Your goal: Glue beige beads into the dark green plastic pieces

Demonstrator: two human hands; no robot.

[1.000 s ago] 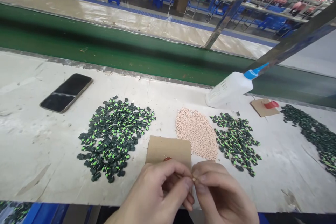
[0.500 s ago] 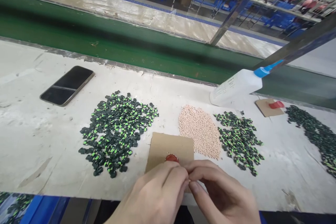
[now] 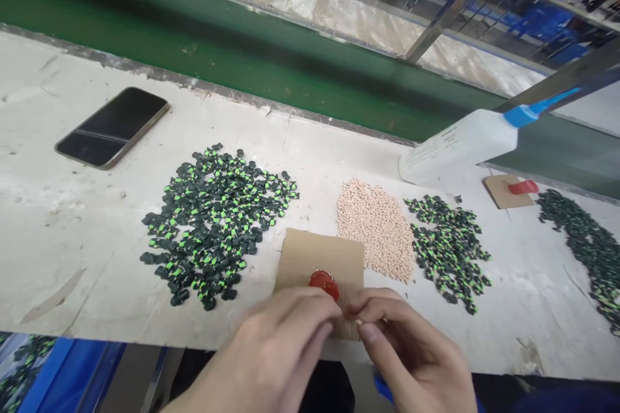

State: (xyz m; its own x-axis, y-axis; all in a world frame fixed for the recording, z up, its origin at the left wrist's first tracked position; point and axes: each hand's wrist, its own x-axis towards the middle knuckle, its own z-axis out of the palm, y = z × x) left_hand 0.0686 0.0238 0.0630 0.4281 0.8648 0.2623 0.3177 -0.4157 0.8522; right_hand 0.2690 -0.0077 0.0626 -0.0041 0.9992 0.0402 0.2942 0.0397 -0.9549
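Observation:
My right hand (image 3: 411,348) is closed in a pinch, with a tiny pale bead (image 3: 359,322) at its thumb and fingertip. Beside it my left hand (image 3: 276,342) is closed too, slightly blurred; whatever its fingertips hold is hidden. Both hands are over the near part of a brown cardboard square (image 3: 310,246). Just past the left fingertips, a round red cap-like piece (image 3: 321,279) sits on the cardboard. Right behind the card spreads a pile of pale pink beads (image 3: 375,226). Small black-and-green pieces lie in a left pile (image 3: 217,226) and a right pile (image 3: 450,251).
A black phone (image 3: 113,128) lies at the back left. A white bottle with a blue nozzle (image 3: 460,145) leans at the back right. Beyond it are another cardboard piece with a red cap (image 3: 523,187) and more dark pieces (image 3: 581,245). A green strip (image 3: 217,55) runs behind the table.
The camera view has tilted downward. My fingertips have come slightly apart, the left hand shifting a little left, and more of the red piece now shows.

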